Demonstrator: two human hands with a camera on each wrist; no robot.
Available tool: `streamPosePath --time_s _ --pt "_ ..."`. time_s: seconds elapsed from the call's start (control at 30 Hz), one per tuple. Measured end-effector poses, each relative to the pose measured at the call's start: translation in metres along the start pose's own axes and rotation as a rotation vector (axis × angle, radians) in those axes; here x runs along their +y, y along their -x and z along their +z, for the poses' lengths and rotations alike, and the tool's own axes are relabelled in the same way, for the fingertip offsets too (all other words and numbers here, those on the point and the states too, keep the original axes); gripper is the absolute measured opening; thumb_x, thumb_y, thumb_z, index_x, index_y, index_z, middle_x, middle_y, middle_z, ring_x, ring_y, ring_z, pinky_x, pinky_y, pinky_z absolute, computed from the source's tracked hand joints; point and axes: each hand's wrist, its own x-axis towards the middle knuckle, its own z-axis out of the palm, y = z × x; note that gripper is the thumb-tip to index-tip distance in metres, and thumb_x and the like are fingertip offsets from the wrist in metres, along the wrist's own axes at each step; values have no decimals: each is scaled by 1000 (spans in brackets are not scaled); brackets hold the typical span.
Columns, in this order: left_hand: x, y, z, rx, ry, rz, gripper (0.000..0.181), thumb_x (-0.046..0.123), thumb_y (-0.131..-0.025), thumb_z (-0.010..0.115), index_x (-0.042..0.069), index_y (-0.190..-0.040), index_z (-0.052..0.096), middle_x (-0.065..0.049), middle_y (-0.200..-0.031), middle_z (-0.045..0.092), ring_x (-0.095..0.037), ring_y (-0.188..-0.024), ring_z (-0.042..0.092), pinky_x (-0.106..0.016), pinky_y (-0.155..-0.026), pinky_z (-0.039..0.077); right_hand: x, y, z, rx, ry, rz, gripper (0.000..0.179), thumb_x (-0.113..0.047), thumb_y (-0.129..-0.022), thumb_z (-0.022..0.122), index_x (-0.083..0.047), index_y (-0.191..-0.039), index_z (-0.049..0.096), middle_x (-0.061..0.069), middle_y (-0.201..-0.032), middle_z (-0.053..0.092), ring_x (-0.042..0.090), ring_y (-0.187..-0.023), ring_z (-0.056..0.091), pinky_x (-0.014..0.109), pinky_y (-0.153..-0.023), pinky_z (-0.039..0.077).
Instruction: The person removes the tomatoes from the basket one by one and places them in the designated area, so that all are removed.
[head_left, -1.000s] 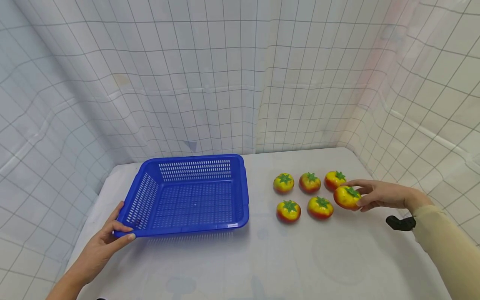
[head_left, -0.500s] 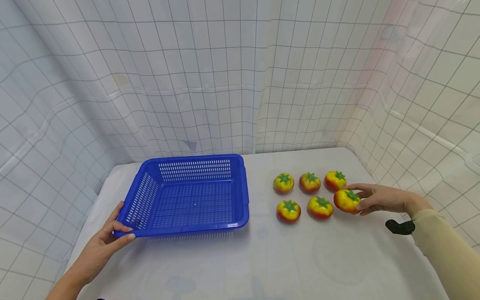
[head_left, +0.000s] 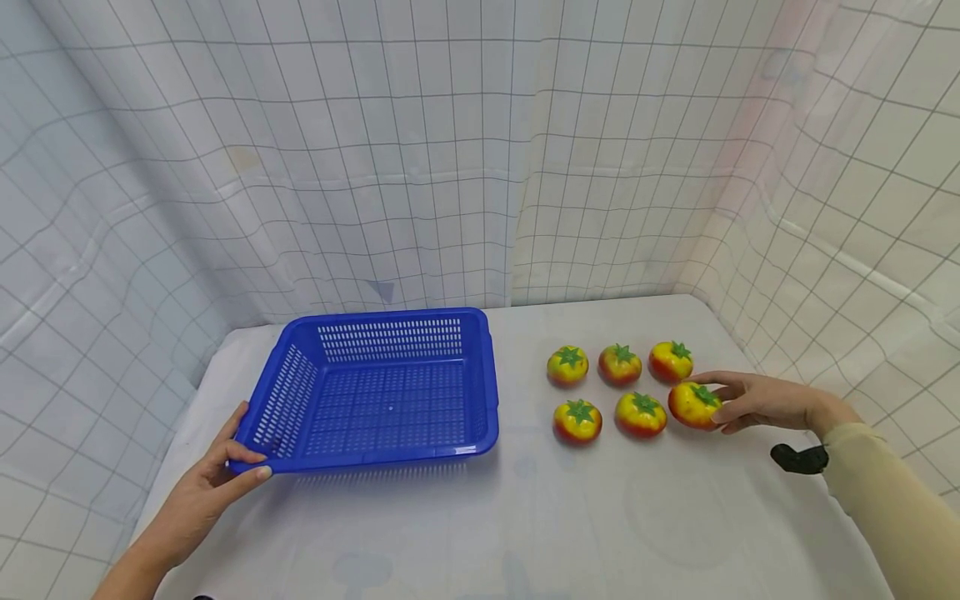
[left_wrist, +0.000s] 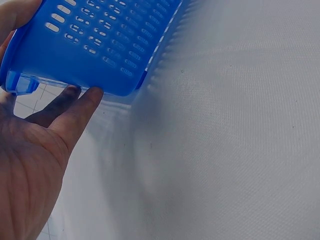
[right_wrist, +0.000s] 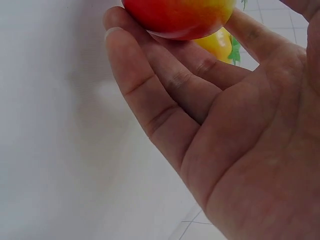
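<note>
My left hand (head_left: 201, 485) grips the near left corner of a blue plastic basket (head_left: 382, 458). In the left wrist view, fingers rest against the outside of the slotted basket wall (left_wrist: 95, 40). At the right, my right hand (head_left: 776, 402) holds a red and yellow toy tomato (head_left: 692, 407) with a green leafy top between thumb and fingers. It is low over the table, at the right end of the front row; whether it touches the surface I cannot tell. The right wrist view shows the red underside of this tomato (right_wrist: 180, 17) above the curved fingers.
Two more tomatoes, one in the middle (head_left: 641, 416) and one at the left (head_left: 577, 422), share the front row. Behind are a left tomato (head_left: 567, 367), a middle one (head_left: 619, 366) and a right one (head_left: 671, 362). Gridded white curtains (head_left: 450, 167) enclose the white table (head_left: 570, 525).
My right hand has lowered slightly, bringing the tomato down a little towards the table and level with the front row. My left hand and the basket have stayed still.
</note>
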Motion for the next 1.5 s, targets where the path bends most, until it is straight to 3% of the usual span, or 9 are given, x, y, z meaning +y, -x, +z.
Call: streamPosePath --time_s 0.73,1.1,1.5 --pt "0 0 0 -3 2 7 15 8 -105 58 -4 -112 53 15 -170 -9 -60 -144 9 -8 -92 44 15 -3 0 28 -13 34 78 -20 -98 67 -4 -160 22 39 -157 18 29 -121 56 41 -96 54" --pt "0 0 0 3 10 -6 16 9 -105 58 -4 -113 53 17 -170 -9 -64 -143 5 -8 -91 44 18 -5 1 41 -9 34 78 -20 -97 68 -3 -160 23 38 -156 22 29 -120 56 40 -96 54" --pt "0 0 0 -7 22 2 15 8 -105 57 -4 -113 53 15 -170 -10 -59 -146 4 -8 -92 43 23 -6 0 72 2 30 77 -19 -97 69 -2 -158 26 36 -152 27 29 -117 58 38 -94 55"
